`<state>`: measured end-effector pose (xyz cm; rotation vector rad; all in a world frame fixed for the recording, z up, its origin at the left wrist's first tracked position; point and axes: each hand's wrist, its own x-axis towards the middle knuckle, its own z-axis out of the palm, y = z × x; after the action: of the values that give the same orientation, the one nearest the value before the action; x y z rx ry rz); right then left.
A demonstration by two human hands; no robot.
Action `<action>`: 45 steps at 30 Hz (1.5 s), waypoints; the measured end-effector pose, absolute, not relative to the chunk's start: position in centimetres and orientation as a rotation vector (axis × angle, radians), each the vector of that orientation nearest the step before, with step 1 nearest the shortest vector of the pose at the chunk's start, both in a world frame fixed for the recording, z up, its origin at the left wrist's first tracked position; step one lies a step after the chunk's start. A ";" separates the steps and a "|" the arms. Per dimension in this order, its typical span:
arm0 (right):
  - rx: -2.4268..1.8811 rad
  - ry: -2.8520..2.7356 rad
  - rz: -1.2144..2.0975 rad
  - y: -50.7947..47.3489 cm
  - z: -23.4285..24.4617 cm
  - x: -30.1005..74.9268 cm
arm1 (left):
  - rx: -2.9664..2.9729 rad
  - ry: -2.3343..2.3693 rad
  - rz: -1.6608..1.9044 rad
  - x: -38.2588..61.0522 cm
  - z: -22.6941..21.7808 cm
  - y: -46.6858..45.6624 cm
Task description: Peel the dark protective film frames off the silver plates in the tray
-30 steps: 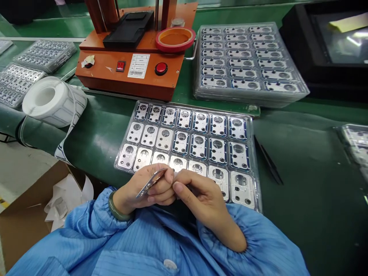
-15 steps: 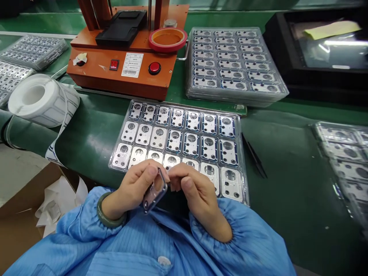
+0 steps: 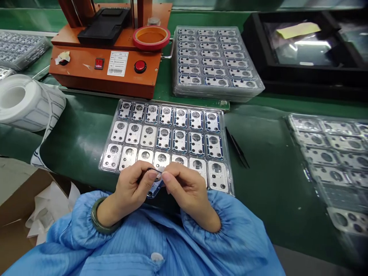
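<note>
Your left hand (image 3: 133, 186) pinching a plate (image 3: 155, 190) by the near edge of the tray (image 3: 229, 163), your right hand (image 3: 186, 186) with fingertips pressed together at the plate's edge, tweezers (image 3: 237, 148) right on the table (image 3: 264, 180).

Tweezers (image 3: 237, 147) right of tray (image 3: 227, 161); roll (image 3: 31, 103) left; machine (image 3: 86, 82) behind.

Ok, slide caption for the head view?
Both hands at a blue-edged plate, near a tray of silvery plates, black tweezers alongside.
</note>
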<state>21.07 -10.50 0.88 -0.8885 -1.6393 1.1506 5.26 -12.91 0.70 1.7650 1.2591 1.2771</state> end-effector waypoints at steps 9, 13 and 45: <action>-0.979 -1.596 1.213 -10.7 1.0 20.8 | 1.559 1.312 1.238 5.8 0.6 -13.3; -1.001 -1.551 1.225 -10.7 0.9 20.9 | 1.408 1.365 1.190 6.2 0.7 -13.3; -0.968 -1.572 1.361 -10.5 0.8 20.7 | 1.231 1.382 1.114 5.8 1.4 -12.8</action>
<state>20.73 -10.48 0.79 -0.9682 -1.5717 1.3613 5.79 -12.75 1.43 1.2313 1.3819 1.1139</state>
